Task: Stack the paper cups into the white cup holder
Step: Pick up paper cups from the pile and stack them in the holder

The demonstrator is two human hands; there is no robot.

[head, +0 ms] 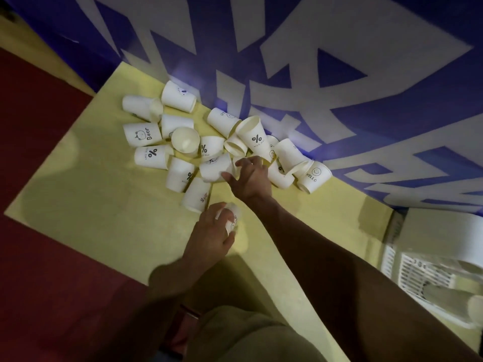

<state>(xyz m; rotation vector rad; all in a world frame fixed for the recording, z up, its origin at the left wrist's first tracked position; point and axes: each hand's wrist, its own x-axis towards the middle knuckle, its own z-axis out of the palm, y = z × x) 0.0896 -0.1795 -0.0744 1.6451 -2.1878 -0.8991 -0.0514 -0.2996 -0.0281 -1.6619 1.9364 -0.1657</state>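
While I watch, left hand grips a smooth paper cup, right hand pinches another cup, tapered cups heaped on yellow table.

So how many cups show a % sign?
4 cups: one at the pile's left, one in the middle, the tall one at the back, one partly seen in front. Others may hide theirs.

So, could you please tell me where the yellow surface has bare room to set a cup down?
Bare yellow surface lies left of the left hand, below the "Bear" cup. Another patch lies between the right forearm and the white cup holder. The cup pile by the blue wall is crowded.
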